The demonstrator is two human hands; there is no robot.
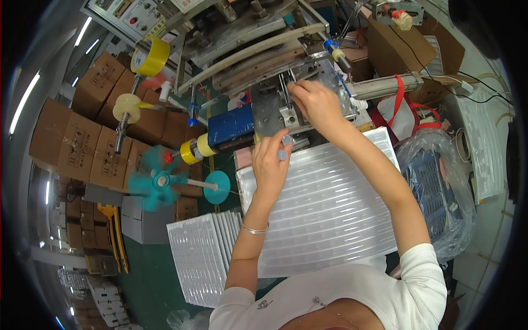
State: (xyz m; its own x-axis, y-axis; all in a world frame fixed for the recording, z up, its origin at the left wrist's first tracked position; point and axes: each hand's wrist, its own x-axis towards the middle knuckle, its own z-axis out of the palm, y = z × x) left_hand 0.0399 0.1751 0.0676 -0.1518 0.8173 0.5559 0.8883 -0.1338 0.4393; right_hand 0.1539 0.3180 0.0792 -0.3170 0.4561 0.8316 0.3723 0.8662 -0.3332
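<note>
My left hand [269, 163] is closed around a couple of small translucent cylinders, whose round pale ends [284, 147] show beside the fingers. It is held over the near edge of the machine bed. Farther forward, my right hand [315, 103] reaches onto the metal machine bed [267, 113], its fingertips pinched together at a slim metal fixture [286, 99]. Whatever those fingertips hold is hidden. Just below both hands lies a wide translucent plastic tray [324, 209] with rows of ridges, partly under my right forearm.
Left of the tray stand several stacked translucent trays [192, 258]. A teal fan [160, 180] with blurred blades is beyond them, before brown cartons [82, 146]. A yellow tape roll [152, 56] hangs by the machine. At right sits a plastic-wrapped blue crate [434, 187].
</note>
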